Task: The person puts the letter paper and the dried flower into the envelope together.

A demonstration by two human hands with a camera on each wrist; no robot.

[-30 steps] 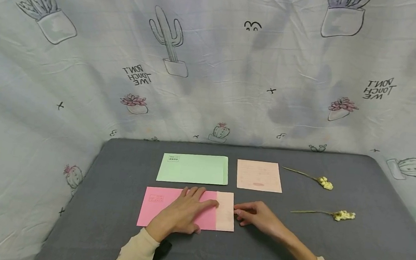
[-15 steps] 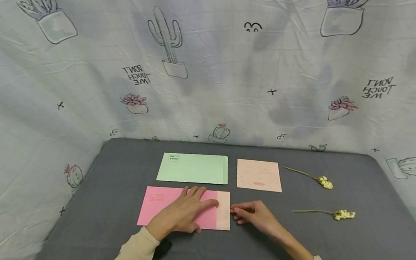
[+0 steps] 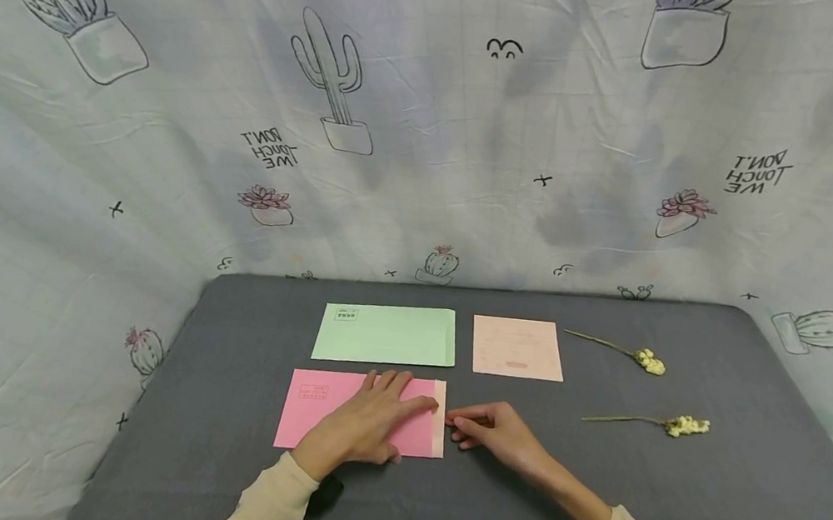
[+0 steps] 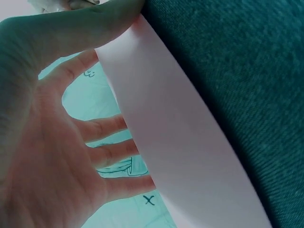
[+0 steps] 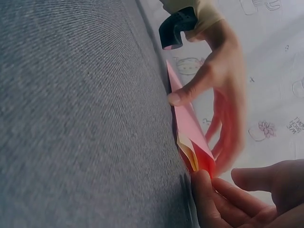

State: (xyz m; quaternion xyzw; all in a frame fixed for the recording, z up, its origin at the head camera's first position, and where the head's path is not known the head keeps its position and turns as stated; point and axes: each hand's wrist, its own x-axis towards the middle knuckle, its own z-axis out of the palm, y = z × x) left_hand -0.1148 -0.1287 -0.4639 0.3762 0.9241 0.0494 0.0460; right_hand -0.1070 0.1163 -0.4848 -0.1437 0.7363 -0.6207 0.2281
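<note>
Crosswise, left hand [image 3: 363, 424] grips pink envelope [image 3: 301, 423] by long edges; right hand [image 3: 494, 431] pinches pale card [image 3: 438, 438] at envelope's mouth; green envelope [image 3: 382, 337] beyond hands.

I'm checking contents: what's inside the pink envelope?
A peach sheet; only a narrow strip shows beyond the pink envelope. The rest is covered, so anything else inside cannot be seen.

A pink envelope [image 3: 327, 402] lies mouth parted — a peach card [image 3: 438, 438] inside, only a narrow strip showing rightward.
</note>
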